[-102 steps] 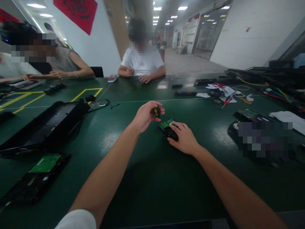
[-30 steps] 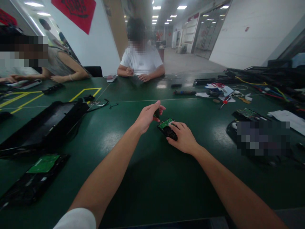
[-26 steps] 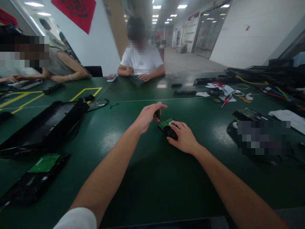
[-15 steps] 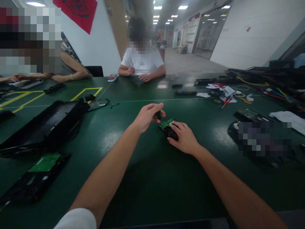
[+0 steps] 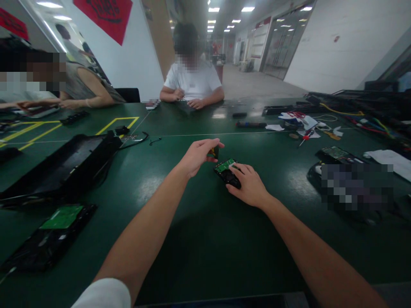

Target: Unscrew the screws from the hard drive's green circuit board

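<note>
A small black device with a green circuit board (image 5: 225, 167) lies on the dark green table (image 5: 205, 239) in front of me. My right hand (image 5: 249, 186) rests on its near end, fingers curled over the black casing. Just left of the board, my left hand (image 5: 197, 155) pinches a small black and yellow tool (image 5: 213, 151) between thumb and fingertips, its tip pointing down beside the board's far corner.
A long black casing (image 5: 61, 167) and a black unit with a green board (image 5: 53, 235) lie at left. Tools, papers and coloured cables (image 5: 308, 124) crowd the right. One person sits opposite, others at far left, hands on the table.
My left hand has kept turning the small tool in its fingers, lowering it slightly toward the board. My right hand and the device stay put.
</note>
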`<move>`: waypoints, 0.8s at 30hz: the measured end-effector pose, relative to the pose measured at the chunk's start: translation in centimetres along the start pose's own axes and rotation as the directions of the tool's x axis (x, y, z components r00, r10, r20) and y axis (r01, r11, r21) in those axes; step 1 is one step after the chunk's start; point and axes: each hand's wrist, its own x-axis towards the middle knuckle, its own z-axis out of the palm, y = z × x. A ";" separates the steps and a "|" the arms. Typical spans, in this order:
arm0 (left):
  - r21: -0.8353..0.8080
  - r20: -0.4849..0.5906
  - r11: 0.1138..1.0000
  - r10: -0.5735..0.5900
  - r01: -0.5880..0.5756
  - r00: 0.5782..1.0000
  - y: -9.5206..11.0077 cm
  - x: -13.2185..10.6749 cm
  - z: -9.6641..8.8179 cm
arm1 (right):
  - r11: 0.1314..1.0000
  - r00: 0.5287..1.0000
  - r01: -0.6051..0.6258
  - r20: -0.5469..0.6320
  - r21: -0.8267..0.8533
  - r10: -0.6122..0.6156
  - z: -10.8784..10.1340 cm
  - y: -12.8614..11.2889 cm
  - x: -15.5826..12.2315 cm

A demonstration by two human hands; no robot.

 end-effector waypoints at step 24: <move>0.025 0.200 0.998 -0.061 0.057 0.978 -0.1 -0.2 0.0 | 1.000 1.000 -0.008 0.001 0.001 0.008 -0.1 0.0 0.1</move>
